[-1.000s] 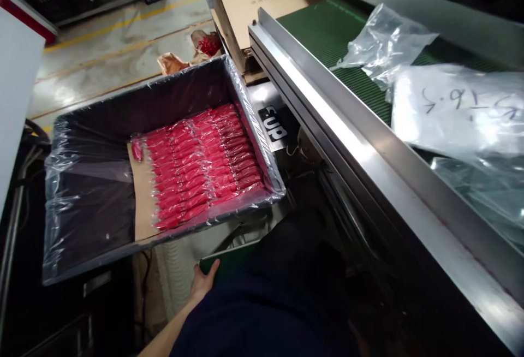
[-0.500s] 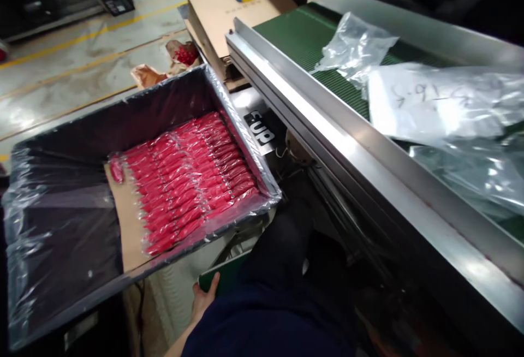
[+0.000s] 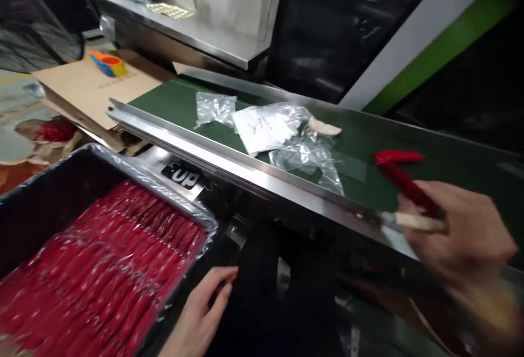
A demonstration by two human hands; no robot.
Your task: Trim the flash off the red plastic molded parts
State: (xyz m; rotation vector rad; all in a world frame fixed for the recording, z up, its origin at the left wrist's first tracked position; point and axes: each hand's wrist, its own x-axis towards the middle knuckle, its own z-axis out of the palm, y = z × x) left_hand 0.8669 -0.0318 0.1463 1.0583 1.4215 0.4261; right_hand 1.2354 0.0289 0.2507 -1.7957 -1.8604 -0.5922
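My right hand (image 3: 458, 231), blurred, reaches over the steel rail (image 3: 245, 168) of the green conveyor belt (image 3: 172, 103). Its fingers are closed on a red stick-like item (image 3: 403, 182) with a pale end. Another red piece (image 3: 397, 156) lies on the belt just beyond it. My left hand (image 3: 200, 310) is low in the view with its fingers apart, resting against dark cloth beside the corner of the plastic-lined black bin (image 3: 49, 193). Rows of red wrapped items (image 3: 98, 269) fill that bin.
Clear plastic bags (image 3: 266, 128), one with writing on it, lie on the belt, with a pale flat piece (image 3: 323, 126) beside them. At the left, flat cardboard (image 3: 85, 89) carries an orange-and-blue object (image 3: 108, 64). A steel machine housing (image 3: 213, 18) stands behind.
The view has swung up and to the right, from the bin to the belt. My right hand has come into view holding the red item. My left hand has let go of the green edge.
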